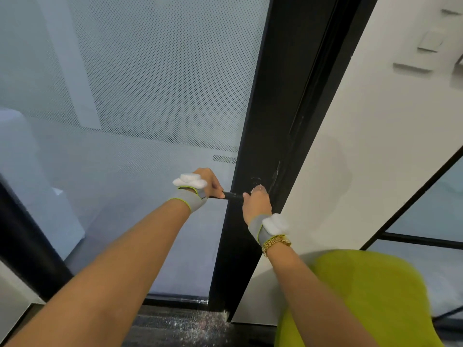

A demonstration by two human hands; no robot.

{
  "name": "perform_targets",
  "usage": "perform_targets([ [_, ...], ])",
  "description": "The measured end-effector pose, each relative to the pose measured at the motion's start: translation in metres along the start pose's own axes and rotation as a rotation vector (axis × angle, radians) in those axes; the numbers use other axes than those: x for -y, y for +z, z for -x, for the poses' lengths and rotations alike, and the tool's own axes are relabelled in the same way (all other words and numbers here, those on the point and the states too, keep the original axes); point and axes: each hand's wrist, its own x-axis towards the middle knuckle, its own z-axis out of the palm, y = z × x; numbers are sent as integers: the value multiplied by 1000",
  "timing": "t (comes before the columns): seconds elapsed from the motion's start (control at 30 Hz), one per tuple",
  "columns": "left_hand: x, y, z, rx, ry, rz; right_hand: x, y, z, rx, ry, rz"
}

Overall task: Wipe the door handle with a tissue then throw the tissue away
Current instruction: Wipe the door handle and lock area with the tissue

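Observation:
A black lever door handle point(231, 195) sticks out to the left from the black door frame point(273, 101). My left hand point(210, 184) grips the handle's free left end, fingers curled over it. My right hand point(256, 204) is closed around the handle's inner end by the round base. A small pale bit of tissue point(259, 188) shows at the top of that hand, pressed between fingers and handle; the rest of it is hidden. Both wrists wear grey straps with white pads, and the right wrist also has a gold watch.
The door pane is dotted frosted glass point(150, 96). A white wall point(363, 146) with light switches point(431, 41) stands right of the frame. A lime-green chair point(370, 296) sits close at the lower right. Dark speckled floor point(180, 326) lies below the door.

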Motion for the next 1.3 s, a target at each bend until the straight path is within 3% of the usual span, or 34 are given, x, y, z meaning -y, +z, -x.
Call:
perform_targets([
  [0.2, 0, 0, 0, 4, -1, -7, -7, 4, 4, 7, -96, 72],
  [0.57, 3, 3, 0, -10, 7, 25, -19, 25, 9, -121, -117, -267],
  [0.67, 5, 4, 0, -16, 6, 42, -22, 31, 9, -61, -149, -277],
  [0.93, 11, 0, -3, 37, 49, 13, -31, -2, -11, 12, -541, 28],
  [1.13, 6, -2, 1, -36, 99, 74, -25, -9, -16, 11, -472, -51],
  [1.3, -8, 2, 2, -74, 179, -109, -3, -8, -11, 93, -482, -187],
])
